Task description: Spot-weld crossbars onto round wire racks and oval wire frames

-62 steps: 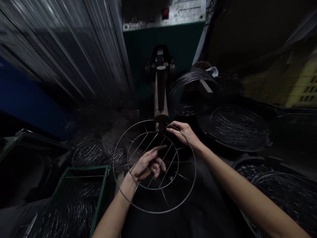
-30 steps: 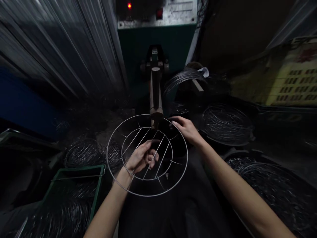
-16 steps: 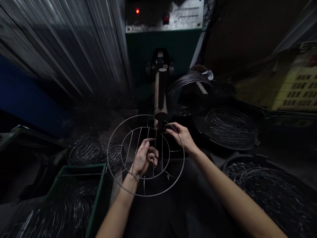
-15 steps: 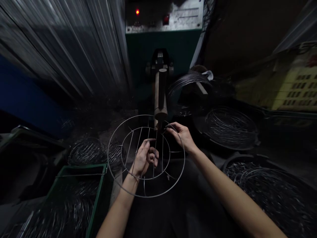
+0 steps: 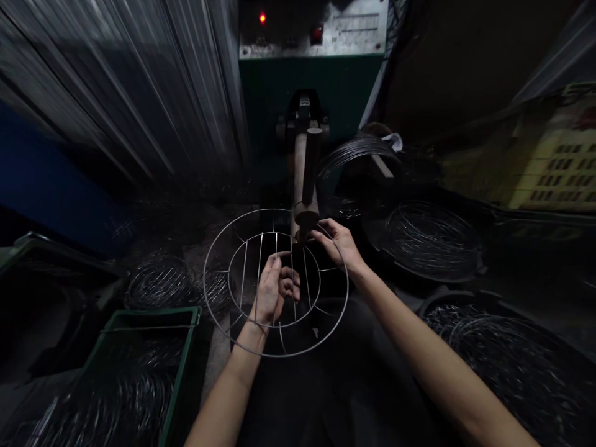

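Note:
A round wire rack (image 5: 346, 297), with an outer ring, an inner ring and several cross wires, lies under the tip of a machine's cylindrical electrode arm (image 5: 306, 180). My left hand (image 5: 275, 287) is at the middle of the rack, its fingers curled around a cross wire. Beside the electrode tip, my right hand (image 5: 336, 243) pinches at the rack's far right edge. Whatever small piece lies between its fingertips is too dark to make out.
The green machine (image 5: 311, 74) stands ahead with a red light lit. A green crate (image 5: 184, 366) of wire parts is at lower left. Tubs of wire pieces (image 5: 431, 239) stand at right, near a yellow crate (image 5: 570, 164). Wire coils (image 5: 161, 282) lie at left.
The rack has turned slightly, its spokes and cross wires now at a different angle. Both hands have moved slightly up in the view, staying at the rack.

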The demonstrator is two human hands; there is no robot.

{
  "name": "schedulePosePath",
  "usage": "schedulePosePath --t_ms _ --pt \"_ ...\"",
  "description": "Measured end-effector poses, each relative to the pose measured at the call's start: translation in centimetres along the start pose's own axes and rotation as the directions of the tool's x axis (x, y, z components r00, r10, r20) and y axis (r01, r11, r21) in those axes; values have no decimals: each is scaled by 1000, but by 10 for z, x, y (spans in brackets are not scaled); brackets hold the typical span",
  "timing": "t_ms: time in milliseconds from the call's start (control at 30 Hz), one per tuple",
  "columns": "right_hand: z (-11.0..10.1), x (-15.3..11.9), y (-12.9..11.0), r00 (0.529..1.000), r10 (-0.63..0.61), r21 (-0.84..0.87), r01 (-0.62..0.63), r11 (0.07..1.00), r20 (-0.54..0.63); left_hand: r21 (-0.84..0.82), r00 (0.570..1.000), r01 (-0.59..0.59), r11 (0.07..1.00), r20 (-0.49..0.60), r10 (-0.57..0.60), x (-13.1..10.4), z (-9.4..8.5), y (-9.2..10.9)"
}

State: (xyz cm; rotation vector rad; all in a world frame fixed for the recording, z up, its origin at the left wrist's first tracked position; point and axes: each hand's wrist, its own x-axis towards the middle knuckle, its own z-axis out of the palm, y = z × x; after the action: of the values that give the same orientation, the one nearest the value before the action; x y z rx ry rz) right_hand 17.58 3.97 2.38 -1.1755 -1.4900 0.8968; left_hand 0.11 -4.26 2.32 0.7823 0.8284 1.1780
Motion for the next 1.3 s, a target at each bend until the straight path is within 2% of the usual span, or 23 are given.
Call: schedulePosePath --t_ms 167,267,467,567,700,867,1167,1300 --pt "-26 -45 -9 989 131 50 -135 990 66 -9 988 -89 996 -127 87 0 1 -6" --pt "-22 -57 -13 988 122 50 -127 991 95 -50 985 -86 995 -154 78 1 0 -8" --pt "6 -39 -14 992 72 144 -56 988 -107 -96 976 -149 984 -176 131 0 5 -5" --pt "11 -32 -16 988 8 59 1 998 -154 -90 969 -178 980 -193 158 2 7 -3" --pt "13 -29 -18 982 -64 -99 47 994 -177 -96 962 -182 979 -226 156 7 7 -3" --pt "14 -23 -19 976 -83 -173 48 984 -199 -98 964 -179 979 -215 155 13 9 -3" --pt "19 -10 -13 980 -105 -136 83 987 -166 -116 957 -189 975 -244 156 18 8 -6" --pt "11 -11 -11 993 -24 -26 21 999 -113 -148 959 -198 969 -233 160 17 4 -7"
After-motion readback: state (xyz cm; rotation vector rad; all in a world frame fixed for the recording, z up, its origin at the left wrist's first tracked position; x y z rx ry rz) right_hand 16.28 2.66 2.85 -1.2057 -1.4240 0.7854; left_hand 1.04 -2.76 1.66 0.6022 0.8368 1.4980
